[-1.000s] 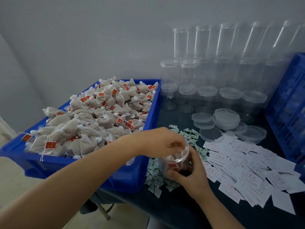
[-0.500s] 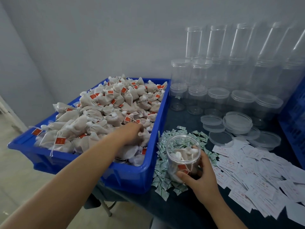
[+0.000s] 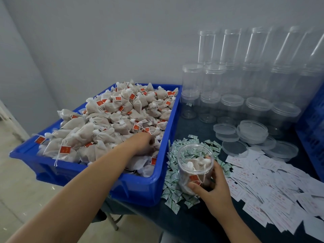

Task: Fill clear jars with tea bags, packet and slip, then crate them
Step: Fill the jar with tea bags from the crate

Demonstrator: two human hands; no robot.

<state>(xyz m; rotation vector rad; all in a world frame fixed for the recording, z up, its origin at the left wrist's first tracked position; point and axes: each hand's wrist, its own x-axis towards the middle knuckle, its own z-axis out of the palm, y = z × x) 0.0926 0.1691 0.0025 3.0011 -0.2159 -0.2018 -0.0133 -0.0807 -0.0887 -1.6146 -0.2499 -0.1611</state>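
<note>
Jar (image 3: 195, 168) part full of tea bags, no lid, on table right of bin | my right hand (image 3: 213, 187) curls round it | my left hand (image 3: 142, 143) in blue bin (image 3: 140, 188) among tea bags (image 3: 112, 120), grasp unclear | left: more bags, packet (image 3: 172, 205), slip (image 3: 252, 183), lid, crating.

Bin (image 3: 140, 188): glossy blue plastic. Tea bags (image 3: 105, 123): matt woven cloth. Jar (image 3: 194, 165): clear smooth plastic. Slips (image 3: 273, 186): matt paper.
</note>
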